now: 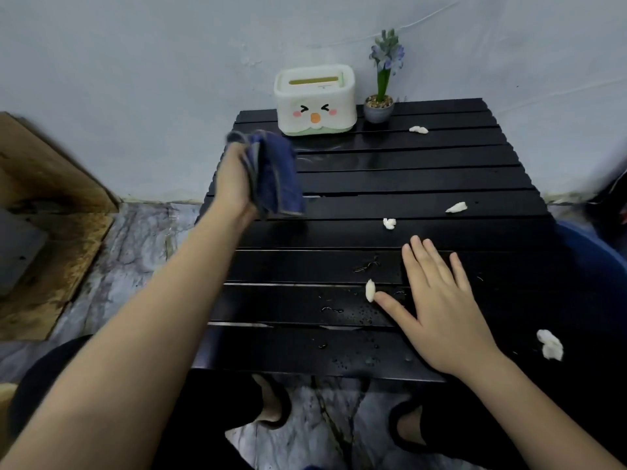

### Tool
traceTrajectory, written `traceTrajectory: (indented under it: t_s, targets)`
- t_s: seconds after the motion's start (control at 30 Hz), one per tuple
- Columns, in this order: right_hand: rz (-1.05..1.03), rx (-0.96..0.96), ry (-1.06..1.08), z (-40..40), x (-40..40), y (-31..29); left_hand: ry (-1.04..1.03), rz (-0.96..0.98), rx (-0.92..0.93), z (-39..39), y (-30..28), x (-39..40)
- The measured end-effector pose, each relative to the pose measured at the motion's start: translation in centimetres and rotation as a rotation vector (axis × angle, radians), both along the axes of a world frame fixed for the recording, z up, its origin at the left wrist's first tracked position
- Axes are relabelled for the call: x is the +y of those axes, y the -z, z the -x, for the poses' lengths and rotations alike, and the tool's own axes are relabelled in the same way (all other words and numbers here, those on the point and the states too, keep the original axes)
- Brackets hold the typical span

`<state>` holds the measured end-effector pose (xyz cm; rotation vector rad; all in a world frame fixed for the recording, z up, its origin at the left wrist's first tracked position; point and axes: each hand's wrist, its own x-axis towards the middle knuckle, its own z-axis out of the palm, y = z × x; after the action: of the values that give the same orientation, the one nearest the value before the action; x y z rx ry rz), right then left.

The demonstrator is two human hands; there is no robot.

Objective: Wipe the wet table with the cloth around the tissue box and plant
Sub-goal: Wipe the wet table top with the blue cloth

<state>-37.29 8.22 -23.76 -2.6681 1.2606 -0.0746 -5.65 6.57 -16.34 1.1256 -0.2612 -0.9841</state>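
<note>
The left hand (pixel 234 184) is closed around a folded blue cloth (pixel 276 174), gripping it by one edge so that the rest hangs down toward the black slatted tabletop (pixel 424 178). Hand and cloth are blurred, and they sit over the left side of the tabletop, just in front of and to the left of the tissue box (pixel 315 100). The lower corner of the cloth looks to be at or very near the slats, though contact cannot be told for certain.

The right hand (pixel 444 310) lies open and flat on the near part of the tabletop, palm down with fingers spread, holding nothing. Its thumb tip touches a small white scrap of tissue (pixel 370 290).

The tissue box is white with a pale green base and a cartoon face on its front, and it stands at the far edge against the pale wall (pixel 135 79). Just beside it on the right stands the plant (pixel 381 79), a stem with bluish flowers in a small grey pot.

Water droplets and small streaks (pixel 366 266) glisten on the near slats, mostly around and to the left of the right hand. More white tissue scraps are scattered about: one near the pot (pixel 418 129), two in the middle right (pixel 456 207) (pixel 389 223), and a larger one at the near right edge (pixel 550 345).

Below the near edge, two feet in dark slippers (pixel 274 405) rest on a marbled floor (pixel 135 252)
</note>
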Motion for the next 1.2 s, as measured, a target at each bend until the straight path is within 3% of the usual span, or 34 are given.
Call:
traceTrajectory:
  t_s: [0.13, 0.23, 0.3, 0.33, 0.43, 0.53, 0.7, 0.8, 0.9, 1.0, 1.07, 1.2]
  targets:
    - [-0.001, 0.001, 0.001, -0.2, 0.0, -0.1, -0.246, -0.383, -0.48, -5.1, -0.7, 2.7]
    - [-0.01, 0.008, 0.003, -0.2, 0.0, -0.2, 0.05, -0.546, -0.905, -6.1, 2.5, 2.7]
    - [-0.014, 0.012, 0.002, -0.2, 0.0, -0.2, 0.19, -0.871, -1.338, -6.2, 5.2, 2.3]
    - [-0.014, 0.014, 0.002, -0.2, 0.0, -0.2, 0.172, -0.969, -1.453, -6.0, 5.7, 2.0]
    - [-0.016, 0.019, 0.001, -0.2, 0.0, -0.1, 0.149, -0.99, -1.572, -4.7, 6.1, 0.1]
    - [-0.019, 0.009, 0.006, -0.2, 0.0, 0.0, 0.216, -0.882, -1.691, -1.5, 5.9, -2.6]
    - [-0.01, 0.005, 0.01, -0.2, -0.1, 0.1, 0.395, -0.527, -1.732, 7.7, 5.4, -7.6]
    - [-0.01, -0.007, 0.016, -0.2, -0.1, 0.2, 0.486, -0.294, -1.664, 12.4, 4.7, -9.2]
    - [-0.008, -0.02, 0.018, -0.1, -0.1, 0.3, 0.524, -0.174, -1.399, 13.6, 4.1, -9.5]
    - [-0.009, -0.03, 0.011, 0.0, -0.1, 0.3, 0.506, -0.096, -0.949, 11.8, 2.9, -9.2]
    - [-0.014, -0.041, 0.011, 0.0, -0.2, 0.2, 0.445, -0.109, -0.774, 9.9, 1.9, -8.6]
    - [-0.05, -0.079, 0.018, 0.1, 0.0, -0.4, 0.397, -0.144, -0.973, 5.1, 0.9, -4.5]
